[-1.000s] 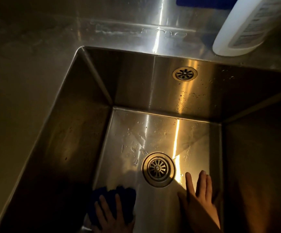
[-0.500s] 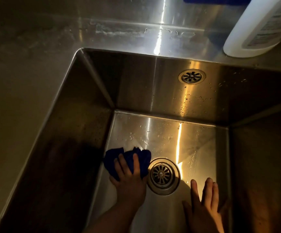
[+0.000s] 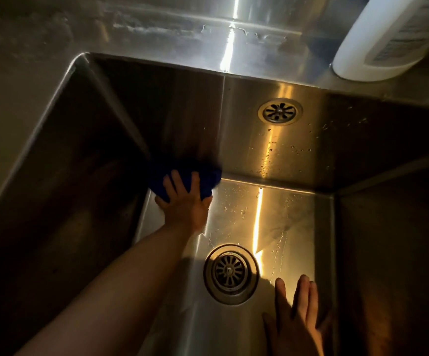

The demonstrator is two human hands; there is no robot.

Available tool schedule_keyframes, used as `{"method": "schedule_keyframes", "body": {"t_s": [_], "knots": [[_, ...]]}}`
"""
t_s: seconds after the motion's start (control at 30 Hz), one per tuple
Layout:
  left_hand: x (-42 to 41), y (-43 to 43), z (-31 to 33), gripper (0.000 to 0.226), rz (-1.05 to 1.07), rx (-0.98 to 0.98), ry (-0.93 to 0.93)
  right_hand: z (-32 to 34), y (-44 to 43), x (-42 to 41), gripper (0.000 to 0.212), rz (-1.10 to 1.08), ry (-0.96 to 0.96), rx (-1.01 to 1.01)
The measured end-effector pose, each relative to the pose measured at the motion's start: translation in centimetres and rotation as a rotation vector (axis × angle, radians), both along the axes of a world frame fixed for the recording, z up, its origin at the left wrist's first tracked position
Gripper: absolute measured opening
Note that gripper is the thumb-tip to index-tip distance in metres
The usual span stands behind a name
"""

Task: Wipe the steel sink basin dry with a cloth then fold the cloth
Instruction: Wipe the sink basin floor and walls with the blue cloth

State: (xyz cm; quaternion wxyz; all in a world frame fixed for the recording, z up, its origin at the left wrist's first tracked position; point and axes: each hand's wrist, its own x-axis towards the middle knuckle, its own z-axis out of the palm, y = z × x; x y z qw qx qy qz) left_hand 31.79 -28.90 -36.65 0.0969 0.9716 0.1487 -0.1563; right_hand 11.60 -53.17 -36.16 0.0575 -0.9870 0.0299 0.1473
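Tabletop (image 3: 15, 93): steel surround, dull and dimly lit at far left, running along the back of the sink with a bright vertical reflection near centre.

Sink basin (image 3: 85, 160): square steel, deep. The left wall lies in shadow. Droplets show on the back wall and on the floor right of centre.

Cloth (image 3: 208, 181): dark blue, bunched rather than folded. It sits in the far-left corner of the basin, on the floor against the foot of the back wall and close to the left wall.

Left hand (image 3: 182, 204): reaches in from lower left with the forearm bare. The palm is down on the cloth, fingers extended and spread over it, pressing it into the corner. Not curled round it as far as can be seen.

Drain strainer (image 3: 231, 273): round, set in the basin floor, between the two hands and touched by neither.

Overflow grille (image 3: 280, 111): round, in the back wall, above and right of the cloth.

Right hand (image 3: 298, 319): lies flat on the basin floor just right of the drain strainer, near the right wall, fingers straight and together, holding nothing.

Bottle (image 3: 388, 39): white, labelled, standing on the tabletop at the rear right, cut off by the frame edge.
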Motion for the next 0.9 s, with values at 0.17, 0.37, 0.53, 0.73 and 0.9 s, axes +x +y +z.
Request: {"method": "schedule_keyframes", "body": {"t_s": [0.17,0.37,0.53,0.73,0.9], "knots": [[0.0,1.6,1.1,0.072,-0.086,0.073,-0.115,0.0,-0.1,0.2,0.064,0.010,-0.070,-0.041],[-2.2,1.6,5.2,0.068,0.042,-0.192,-0.305,3.4,1.9,1.3,0.059,-0.053,-0.029,0.080],[-9.1,-5.4,10.5,0.066,-0.071,-0.721,-0.383,10.6,7.5,7.6,0.061,-0.776,0.090,1.356],[-10.4,-10.5,13.6,0.069,-0.007,-1.059,-0.205,15.0,6.1,10.8,0.055,-0.997,0.170,1.774],[-9.2,-8.4,12.1,0.082,-0.447,-0.772,-0.068,14.5,2.4,12.5,0.012,-0.923,-0.104,1.260]]}}
